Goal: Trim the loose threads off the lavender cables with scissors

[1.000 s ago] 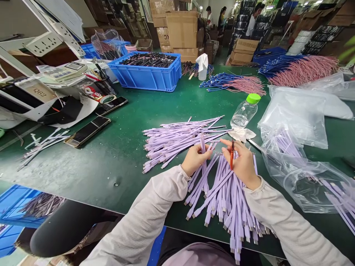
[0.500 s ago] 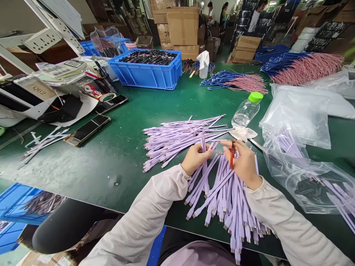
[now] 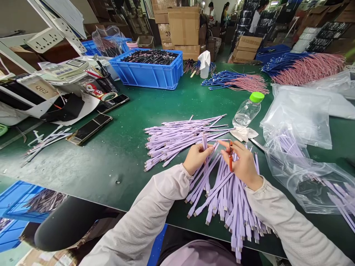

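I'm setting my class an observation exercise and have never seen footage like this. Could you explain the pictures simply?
There is no machine here: a person is working with two bare hands. Every picture comes from one camera worn on their head, looking forward and down.

The left hand holds a purple cable. The right hand holds an orange tool; its exact type is hard to tell.

On the green table lie one cable heap beyond the left hand and another by the near edge. Farther off are a bottle and a blue bin.
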Demonstrator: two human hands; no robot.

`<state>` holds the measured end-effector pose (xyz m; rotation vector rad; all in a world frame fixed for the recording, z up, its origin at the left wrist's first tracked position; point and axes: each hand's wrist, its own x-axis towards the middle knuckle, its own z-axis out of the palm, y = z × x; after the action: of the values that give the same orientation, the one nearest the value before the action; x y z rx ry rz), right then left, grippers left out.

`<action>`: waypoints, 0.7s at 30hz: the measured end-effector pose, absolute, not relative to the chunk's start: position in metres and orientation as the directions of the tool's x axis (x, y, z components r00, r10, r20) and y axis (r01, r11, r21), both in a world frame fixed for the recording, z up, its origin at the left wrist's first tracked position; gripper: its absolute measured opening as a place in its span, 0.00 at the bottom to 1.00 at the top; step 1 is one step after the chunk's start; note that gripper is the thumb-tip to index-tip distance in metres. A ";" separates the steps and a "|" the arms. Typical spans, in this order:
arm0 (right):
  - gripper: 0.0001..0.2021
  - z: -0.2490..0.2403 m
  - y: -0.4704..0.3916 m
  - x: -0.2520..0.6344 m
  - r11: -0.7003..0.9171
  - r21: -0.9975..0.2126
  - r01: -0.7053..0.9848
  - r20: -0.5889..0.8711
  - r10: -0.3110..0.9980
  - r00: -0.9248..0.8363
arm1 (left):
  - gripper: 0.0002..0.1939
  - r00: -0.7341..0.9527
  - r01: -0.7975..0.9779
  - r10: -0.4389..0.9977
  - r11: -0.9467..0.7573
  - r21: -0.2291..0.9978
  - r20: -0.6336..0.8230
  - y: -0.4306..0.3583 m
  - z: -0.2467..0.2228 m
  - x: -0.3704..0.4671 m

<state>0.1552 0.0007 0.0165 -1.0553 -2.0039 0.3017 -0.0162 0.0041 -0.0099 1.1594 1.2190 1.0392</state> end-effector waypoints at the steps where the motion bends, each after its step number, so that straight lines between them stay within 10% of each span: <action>1: 0.12 0.017 0.001 0.155 0.613 -0.544 0.572 0.563 0.773 -0.293 | 0.18 0.081 0.022 0.987 0.134 0.991 -0.135 0.004 -0.010 -0.016; 21: 0.14 0.016 0.001 0.155 0.568 -0.561 0.602 0.556 0.798 -0.234 | 0.16 0.077 -0.081 0.991 0.119 0.990 -0.113 0.003 -0.002 -0.014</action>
<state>0.1550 0.0014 0.0162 -1.1267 -1.9432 0.2881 -0.0143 0.0032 -0.0021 1.0946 1.1468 1.1108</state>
